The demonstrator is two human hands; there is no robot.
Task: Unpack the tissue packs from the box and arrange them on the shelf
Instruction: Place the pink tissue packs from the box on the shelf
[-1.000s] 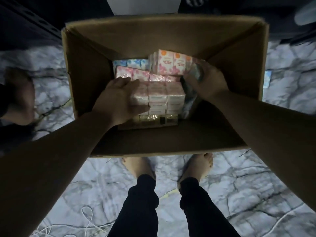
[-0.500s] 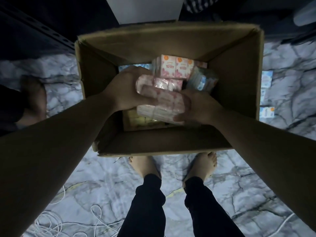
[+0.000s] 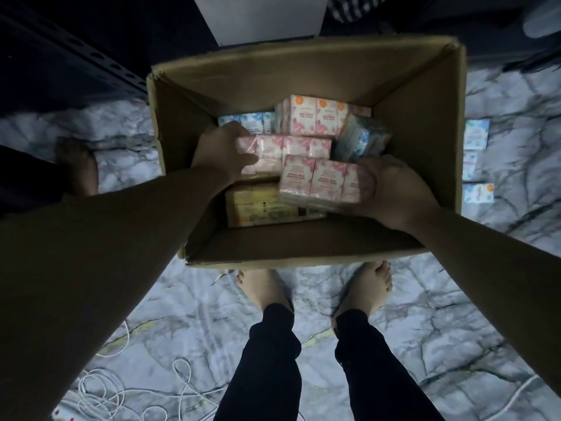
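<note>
Your right hand point(image 3: 391, 189) grips one pink pack point(image 3: 321, 183), your left hand point(image 3: 223, 153) another pink pack point(image 3: 285, 153), long axes left-right, mid-frame

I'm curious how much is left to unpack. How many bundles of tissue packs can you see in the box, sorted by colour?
Pink bundles: 3, one at the back, one gripped by the left hand, one held by the right hand
Blue bundles: 2, back left and tilted at right
Yellow bundles: 1
Total: 6 visible; more may lie hidden underneath.
</note>
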